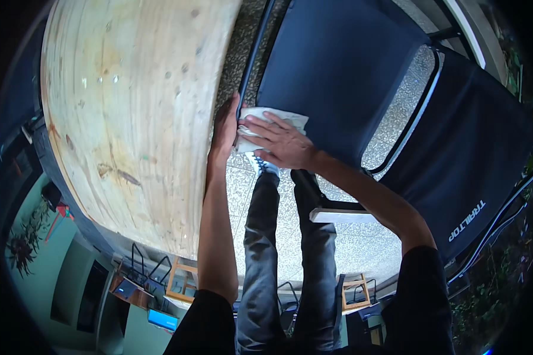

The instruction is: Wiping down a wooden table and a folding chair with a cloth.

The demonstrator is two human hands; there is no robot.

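Note:
A folding camp chair with a dark fabric seat [333,66] stands before me. My right hand [284,144] lies with spread fingers over a folded white cloth [295,119] at the near corner of that seat. The cloth reaches across to the black metal tube [252,62] of the chair frame. My left hand [226,126] is around this tube, beside the table edge, its fingers partly hidden behind the tube and the cloth.
A pale wooden tabletop [137,111] runs along my left. The chair's backrest [462,146], bearing white lettering, is on the right. A chair armrest [342,216] crosses near my legs. Wooden-framed chairs [182,279] and speckled floor tiles [364,248] show further off.

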